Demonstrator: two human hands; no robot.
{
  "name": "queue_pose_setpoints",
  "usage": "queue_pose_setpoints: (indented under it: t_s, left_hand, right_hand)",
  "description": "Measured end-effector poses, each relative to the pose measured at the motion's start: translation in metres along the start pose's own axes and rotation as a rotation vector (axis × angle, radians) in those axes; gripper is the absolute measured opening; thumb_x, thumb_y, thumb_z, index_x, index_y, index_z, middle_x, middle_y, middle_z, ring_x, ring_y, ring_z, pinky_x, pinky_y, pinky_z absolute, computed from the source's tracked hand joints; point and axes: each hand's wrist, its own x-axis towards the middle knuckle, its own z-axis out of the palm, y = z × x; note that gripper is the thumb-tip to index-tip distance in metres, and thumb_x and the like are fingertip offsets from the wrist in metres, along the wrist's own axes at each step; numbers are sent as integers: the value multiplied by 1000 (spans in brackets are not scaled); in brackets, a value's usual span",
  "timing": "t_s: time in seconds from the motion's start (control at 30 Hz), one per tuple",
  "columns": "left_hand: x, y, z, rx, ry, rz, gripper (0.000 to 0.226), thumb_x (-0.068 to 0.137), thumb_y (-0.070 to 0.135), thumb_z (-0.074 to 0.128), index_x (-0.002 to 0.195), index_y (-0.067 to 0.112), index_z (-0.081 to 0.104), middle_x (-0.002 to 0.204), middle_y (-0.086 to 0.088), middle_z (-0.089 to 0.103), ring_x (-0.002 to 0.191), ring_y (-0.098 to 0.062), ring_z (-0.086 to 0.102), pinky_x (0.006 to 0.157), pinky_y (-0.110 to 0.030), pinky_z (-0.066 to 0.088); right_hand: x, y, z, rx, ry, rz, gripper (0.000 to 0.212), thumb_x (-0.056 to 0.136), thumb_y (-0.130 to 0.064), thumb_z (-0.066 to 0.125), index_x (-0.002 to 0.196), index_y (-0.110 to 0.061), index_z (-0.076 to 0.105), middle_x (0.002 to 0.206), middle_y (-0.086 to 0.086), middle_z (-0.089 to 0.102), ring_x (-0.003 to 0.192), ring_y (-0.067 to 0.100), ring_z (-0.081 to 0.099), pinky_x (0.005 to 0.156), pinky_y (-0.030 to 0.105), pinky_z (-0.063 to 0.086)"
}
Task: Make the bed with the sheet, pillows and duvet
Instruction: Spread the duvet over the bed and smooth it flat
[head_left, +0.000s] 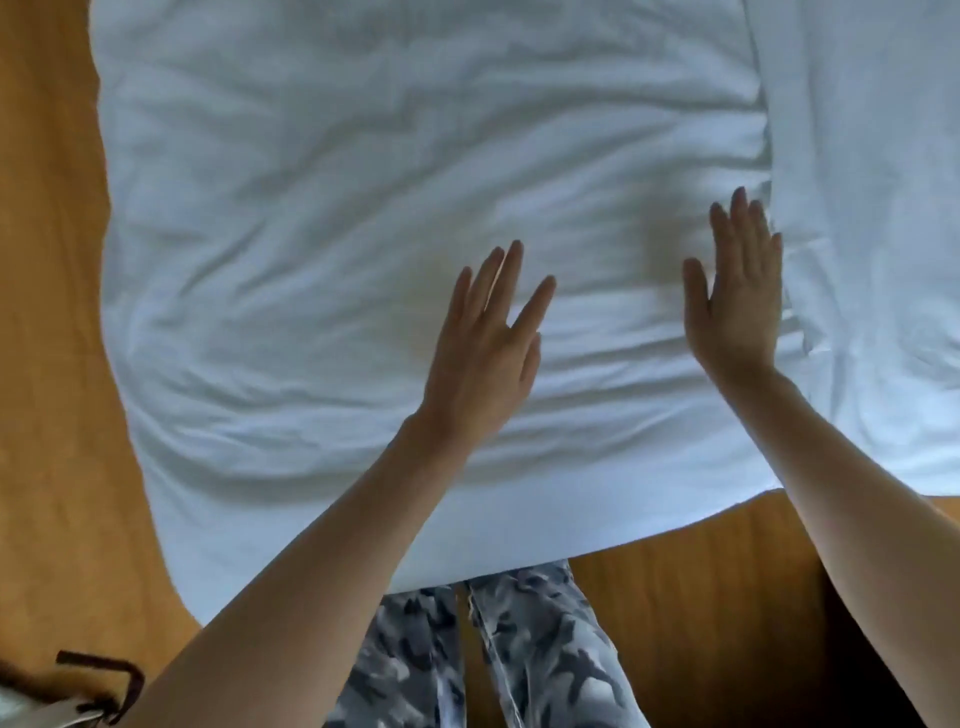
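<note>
Your left hand (488, 338) lies flat on the white duvet (363, 208), fingers straight and spread a little, palm down, holding nothing. Your right hand (737, 296) is flat as well, fingers straight and close together, resting on the duvet just beside the fold where a second white layer (862, 208) begins on the right; whether that layer is a pillow or the sheet you cannot tell from here. Both forearms reach in from the bottom of the view, bare to the elbow.

The duvet is rumpled, with soft creases running across it, and it covers most of the view. Its left edge and rounded near-left corner hang over the wooden floor (47, 364). Its near edge lies just in front of your legs, in camouflage-patterned trousers (519, 649), which stand against it.

No box, basket or other container shows in the view. At the bottom left corner a dark strap or handle (111, 680) lies on the floor next to something pale; what it belongs to is unclear.
</note>
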Motion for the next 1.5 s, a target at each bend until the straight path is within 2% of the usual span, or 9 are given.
queue_pose_setpoints:
  t_s: [0.13,0.33,0.5,0.63,0.73,0.93,1.03,1.3,1.5]
  left_hand:
    - [19,25,39,75,-78,38,47,94,25,47,140,13,49,153,-22,30,143,-38,27,116,-53,20]
    - [-175,-18,36,249,-245,-187,51,101,30,29,145,7,41,157,-17,23,144,-37,23,114,-52,20]
    - [-223,-27,12,310,-223,-483,54,100,30,30,139,-5,41,150,-30,28,138,-47,29,109,-60,26]
    - [-162,17,24,180,-109,-151,50,99,25,37,147,11,31,150,-29,29,140,-43,26,110,-58,27]
    - [-67,53,38,94,-40,-152,51,98,27,40,147,14,32,152,-27,27,143,-40,22,116,-51,15]
    - [71,71,70,190,10,-24,53,97,32,39,146,12,39,153,-24,29,143,-41,25,115,-54,19]
    - [36,83,106,182,-110,192,56,94,37,47,145,15,43,153,-22,31,143,-39,27,117,-54,19]
    - [-78,111,114,247,-445,717,59,98,42,38,152,21,27,160,-16,12,148,-34,7,119,-50,8]
    - [-85,91,70,-23,-397,692,40,97,27,53,133,11,55,149,-16,41,140,-32,32,116,-49,24]
  right_hand:
    - [-46,18,28,-78,-163,106,62,98,-44,20,151,-12,23,159,15,17,146,37,12,115,56,16]
    - [-255,-130,70,99,-456,-496,60,99,-48,34,153,-26,20,161,3,12,149,26,5,117,47,15]
    - [-238,-129,58,106,-566,-821,46,101,-36,39,145,-24,39,157,5,27,146,21,18,120,37,-5]
    - [-173,-84,33,315,-191,-492,35,98,-18,41,131,-12,52,140,15,50,134,29,38,118,39,20]
    - [-95,-45,26,178,-32,-197,42,93,-17,48,134,-10,48,143,21,46,134,35,36,111,48,27]
    - [-19,33,34,-90,-103,83,54,101,-38,30,151,-18,27,158,15,21,146,34,17,118,53,15]
    - [-103,44,47,17,-115,442,57,101,-42,18,153,-18,19,160,13,12,148,30,7,119,49,7]
    - [-253,9,42,91,-202,649,63,103,-44,16,152,-6,5,159,12,0,149,23,-2,119,46,14]
    - [-255,-5,22,93,136,569,33,96,-19,45,127,-8,43,128,24,54,114,36,51,92,48,45]
